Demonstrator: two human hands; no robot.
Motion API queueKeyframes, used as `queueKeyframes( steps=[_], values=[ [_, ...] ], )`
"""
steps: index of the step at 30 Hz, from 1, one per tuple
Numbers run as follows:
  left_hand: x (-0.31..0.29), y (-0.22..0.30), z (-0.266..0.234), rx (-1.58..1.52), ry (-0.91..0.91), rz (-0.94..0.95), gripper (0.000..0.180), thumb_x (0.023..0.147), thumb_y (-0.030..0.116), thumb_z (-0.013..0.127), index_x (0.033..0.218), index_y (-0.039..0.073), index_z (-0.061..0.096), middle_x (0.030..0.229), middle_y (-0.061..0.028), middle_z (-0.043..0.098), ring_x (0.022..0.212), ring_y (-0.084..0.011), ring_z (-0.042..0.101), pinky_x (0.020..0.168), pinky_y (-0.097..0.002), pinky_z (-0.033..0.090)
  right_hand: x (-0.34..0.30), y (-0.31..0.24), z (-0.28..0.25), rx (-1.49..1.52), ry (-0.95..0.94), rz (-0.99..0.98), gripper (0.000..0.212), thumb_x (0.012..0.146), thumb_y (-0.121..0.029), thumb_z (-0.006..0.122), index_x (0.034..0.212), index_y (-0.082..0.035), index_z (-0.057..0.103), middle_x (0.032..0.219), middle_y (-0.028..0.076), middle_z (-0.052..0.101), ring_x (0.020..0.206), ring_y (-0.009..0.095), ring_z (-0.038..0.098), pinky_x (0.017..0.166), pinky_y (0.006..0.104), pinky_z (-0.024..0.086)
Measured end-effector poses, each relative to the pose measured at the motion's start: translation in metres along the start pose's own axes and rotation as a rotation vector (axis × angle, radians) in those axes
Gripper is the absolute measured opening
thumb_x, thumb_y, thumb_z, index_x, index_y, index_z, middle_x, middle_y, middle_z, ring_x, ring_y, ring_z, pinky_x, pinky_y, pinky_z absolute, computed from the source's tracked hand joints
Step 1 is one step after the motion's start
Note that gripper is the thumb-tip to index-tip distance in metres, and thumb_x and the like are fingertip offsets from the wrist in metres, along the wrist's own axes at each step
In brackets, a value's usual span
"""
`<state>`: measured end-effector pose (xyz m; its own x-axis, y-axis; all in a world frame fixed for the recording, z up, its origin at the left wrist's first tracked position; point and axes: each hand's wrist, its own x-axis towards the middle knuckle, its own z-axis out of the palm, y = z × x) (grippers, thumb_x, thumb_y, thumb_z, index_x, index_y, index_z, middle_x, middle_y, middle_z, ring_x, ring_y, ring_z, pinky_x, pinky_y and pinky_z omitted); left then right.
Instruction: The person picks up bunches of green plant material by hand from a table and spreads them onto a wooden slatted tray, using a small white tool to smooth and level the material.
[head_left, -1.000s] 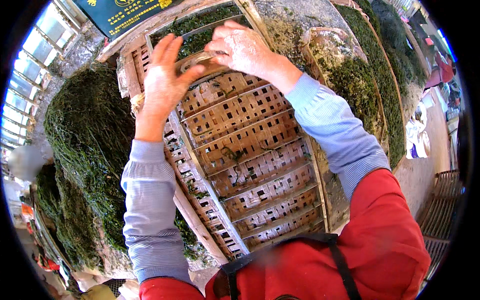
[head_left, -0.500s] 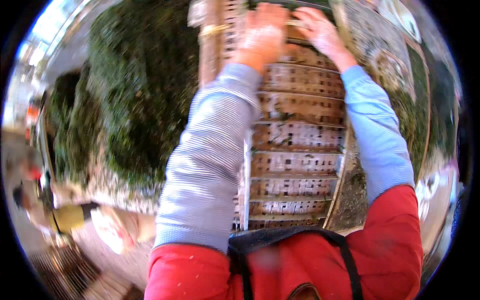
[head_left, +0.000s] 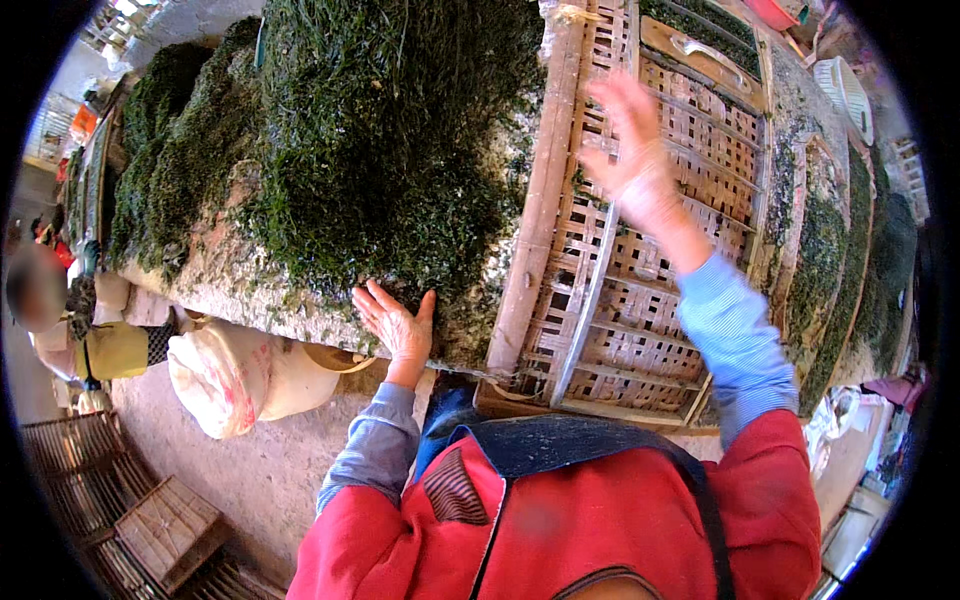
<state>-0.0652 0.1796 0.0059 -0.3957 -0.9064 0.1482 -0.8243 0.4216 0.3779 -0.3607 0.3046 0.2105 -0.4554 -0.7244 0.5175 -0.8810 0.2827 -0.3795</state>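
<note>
A large heap of dark green, stringy seaweed [head_left: 390,150] lies on the worktop left of centre. At its near edge my left hand [head_left: 397,332] rests with fingers spread, fingertips against the strands. Right of the heap is a woven bamboo rack [head_left: 640,320] with thin cross slats in a wooden frame. My right hand [head_left: 635,165] hovers over its upper left part, fingers apart and holding nothing. A flat wooden board with a pale handle [head_left: 705,62] lies across the rack's far end. More seaweed shows beyond that board.
A thick wooden beam [head_left: 540,200] runs between heap and rack. Smaller seaweed piles [head_left: 190,150] lie further left. White sacks [head_left: 225,375] sit below the worktop edge. A white plastic basket [head_left: 843,95] is at far right. Another person [head_left: 38,290] is at the left edge.
Both hands have left the far end of the rack. My left hand has come down to the heap's near edge; my right has lifted back. The view has shifted left.
</note>
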Motion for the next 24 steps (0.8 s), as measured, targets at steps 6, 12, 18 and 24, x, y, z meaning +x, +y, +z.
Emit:
queueKeyframes(
  steps=[6, 12, 18, 24],
  values=[
    [0.083, 0.024, 0.027, -0.598, -0.224, 0.492, 0.067, 0.077, 0.025, 0.062, 0.128, -0.005, 0.032, 0.129, -0.0289, 0.035, 0.121, -0.0421, 0.032, 0.101, -0.0425, 0.029, -0.008, -0.09, 0.123, 0.107, -0.377, -0.088, 0.091, 0.057, -0.021, 0.079, 0.133, -0.023, 0.031, 0.141, 0.019, 0.011, 0.128, 0.046, 0.016, 0.103, 0.0506, 0.026],
    [0.122, -0.013, -0.033, -0.716, -0.418, 0.311, 0.025, 0.076, 0.008, 0.057, 0.099, 0.0, 0.062, 0.089, -0.0133, 0.064, 0.082, -0.0169, 0.061, 0.074, -0.0261, 0.048, 0.016, -0.088, 0.227, 0.068, -0.739, 0.353, 0.089, 0.053, -0.046, 0.078, 0.131, -0.029, 0.038, 0.14, 0.018, 0.02, 0.126, 0.051, 0.015, 0.099, 0.0607, 0.023],
    [0.115, -0.071, -0.071, -0.879, -0.514, 0.177, 0.013, 0.081, 0.001, 0.055, 0.091, -0.002, 0.062, 0.081, -0.0055, 0.064, 0.071, -0.0097, 0.058, 0.067, -0.0219, 0.047, 0.006, -0.09, 0.265, -0.146, -0.613, 0.204, 0.037, 0.062, -0.022, 0.071, 0.098, -0.018, 0.063, 0.102, 0.006, 0.054, 0.1, 0.037, 0.049, 0.078, 0.0448, 0.046],
    [0.166, -0.027, -0.147, -0.795, -0.318, 0.518, 0.019, 0.085, 0.009, 0.053, 0.099, -0.002, 0.06, 0.084, -0.0056, 0.063, 0.072, -0.0091, 0.056, 0.066, -0.0219, 0.045, 0.01, -0.102, 0.195, 0.215, -0.227, 0.094, 0.032, 0.055, -0.003, 0.067, 0.087, -0.003, 0.063, 0.088, 0.009, 0.055, 0.082, 0.027, 0.056, 0.071, 0.0343, 0.046]
  ],
)
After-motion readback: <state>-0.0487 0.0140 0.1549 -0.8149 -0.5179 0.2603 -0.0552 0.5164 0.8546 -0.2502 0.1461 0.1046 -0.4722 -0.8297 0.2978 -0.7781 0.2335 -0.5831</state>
